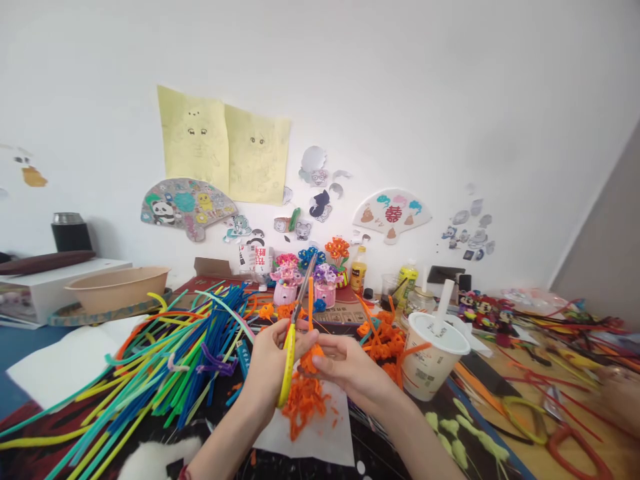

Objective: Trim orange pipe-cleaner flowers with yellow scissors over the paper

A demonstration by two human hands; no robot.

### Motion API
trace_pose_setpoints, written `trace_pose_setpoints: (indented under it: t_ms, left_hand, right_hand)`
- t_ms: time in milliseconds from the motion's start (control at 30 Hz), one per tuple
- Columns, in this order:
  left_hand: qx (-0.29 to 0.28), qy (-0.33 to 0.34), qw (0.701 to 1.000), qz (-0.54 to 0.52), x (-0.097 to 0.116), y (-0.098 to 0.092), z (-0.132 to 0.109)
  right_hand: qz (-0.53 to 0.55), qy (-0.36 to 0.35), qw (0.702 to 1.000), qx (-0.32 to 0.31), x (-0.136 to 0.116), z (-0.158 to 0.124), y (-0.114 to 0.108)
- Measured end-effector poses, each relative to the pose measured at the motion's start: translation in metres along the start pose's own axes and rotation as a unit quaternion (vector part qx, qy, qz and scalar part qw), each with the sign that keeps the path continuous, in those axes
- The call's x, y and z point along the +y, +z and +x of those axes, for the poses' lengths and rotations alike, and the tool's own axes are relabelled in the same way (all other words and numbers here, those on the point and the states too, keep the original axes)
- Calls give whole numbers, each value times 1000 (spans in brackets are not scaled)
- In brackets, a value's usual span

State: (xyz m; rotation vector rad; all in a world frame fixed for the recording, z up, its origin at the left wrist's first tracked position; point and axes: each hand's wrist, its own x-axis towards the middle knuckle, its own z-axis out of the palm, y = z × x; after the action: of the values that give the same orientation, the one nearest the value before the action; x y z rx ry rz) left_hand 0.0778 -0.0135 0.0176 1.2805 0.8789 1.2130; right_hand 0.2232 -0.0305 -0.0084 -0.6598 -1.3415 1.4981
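Observation:
My left hand [270, 367] is shut on a pair of yellow-handled scissors [287, 367], with the metal blades pointing up and away from me. My right hand [345, 367] pinches a fuzzy orange pipe cleaner [311, 327] that stands upright beside the blades. Its lower end is a shaggy orange tuft, partly hidden by my fingers. Below my hands, orange fluff and snippets [303, 408] lie on a white paper sheet [325, 440].
A large bundle of multicoloured pipe cleaners [165, 360] lies left of my hands. To the right are orange pipe-cleaner flowers [385, 347] and a lidded plastic cup with a straw [435, 353]. Pink potted pipe-cleaner flowers [300, 283] stand behind the scissors.

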Motion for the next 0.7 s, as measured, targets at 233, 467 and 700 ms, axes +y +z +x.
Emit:
trace_pose_setpoints:
  t_ms: [233,467,700]
  left_hand:
    - [-19,-3,1000,17,-4,-1,1]
    - [-5,34,997,69,-14,-5,7]
    - [13,32,999,34,-6,-4,5]
  right_hand:
    - [-113,-31,993,-5,-4,-2,4]
    - [-93,-23,995,2,5,0,1]
    - [-23,40,999,11,-4,-3,4]
